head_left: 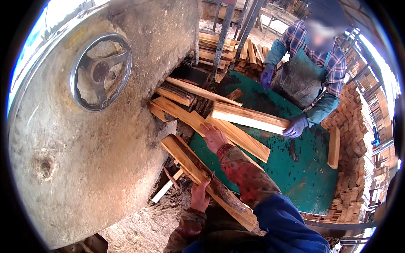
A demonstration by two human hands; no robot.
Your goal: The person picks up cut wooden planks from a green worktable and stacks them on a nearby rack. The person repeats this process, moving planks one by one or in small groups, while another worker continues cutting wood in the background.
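Several slabs already lie on the green table (303,177) — more sit jammed at the saw housing (63,139). Left hand (199,197) grips a bark-edged slab (202,175) from below; right hand (214,137) rests flat on a plank (236,137) — sorting looks midway.

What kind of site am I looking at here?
Probably a sawmill or timber yard: a big metal machine housing with a handwheel, rough planks on a green table, cut wood stacks.

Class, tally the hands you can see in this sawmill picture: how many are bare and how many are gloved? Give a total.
Bare hands: 2, the left hand and right hand, both on wood slabs.
Gloved hands: 2, one free, one gripping a plank.
Total: 4
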